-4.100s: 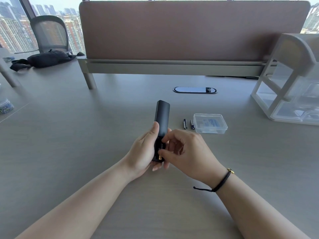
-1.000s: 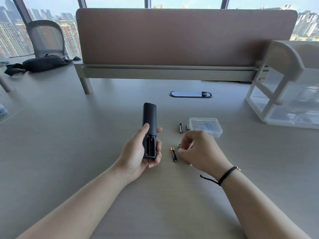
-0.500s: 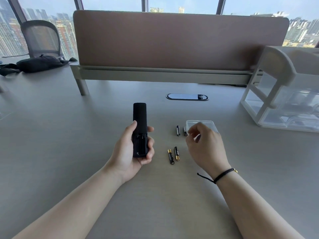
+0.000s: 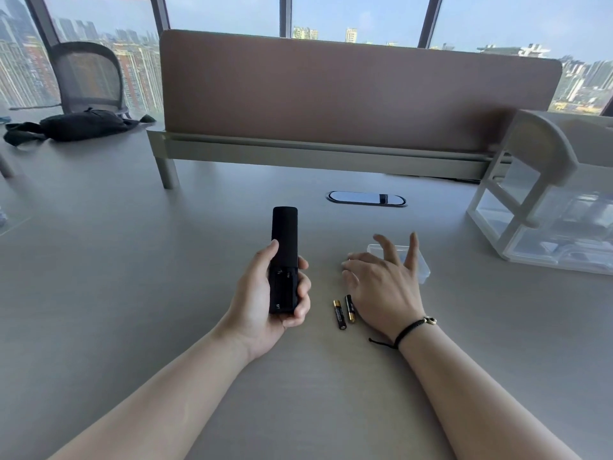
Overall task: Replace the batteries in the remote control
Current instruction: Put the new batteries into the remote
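Note:
My left hand (image 4: 258, 303) grips the lower end of the black remote (image 4: 284, 234), which stands tilted above the desk with its back towards me. Its battery bay is uncovered and looks empty. Two black-and-gold batteries (image 4: 339, 314) lie side by side on the desk between my hands. My right hand (image 4: 381, 290) hovers low beside the small clear plastic box (image 4: 423, 270), fingers spread, thumb and forefinger pointing down at the desk with a gap between them. It hides the two dark batteries that lay by the box.
A white drawer unit (image 4: 547, 227) stands at the right. A brown divider panel (image 4: 331, 94) crosses the back, with an oval cable port (image 4: 366, 198) in front of it. A black bag (image 4: 79, 126) and a mesh chair (image 4: 88, 78) are at the far left.
My right hand took both batteries out of the remote, laid them on the desk, then moved forward to the spot beside the clear box and spread its fingers. The left hand kept holding the remote.

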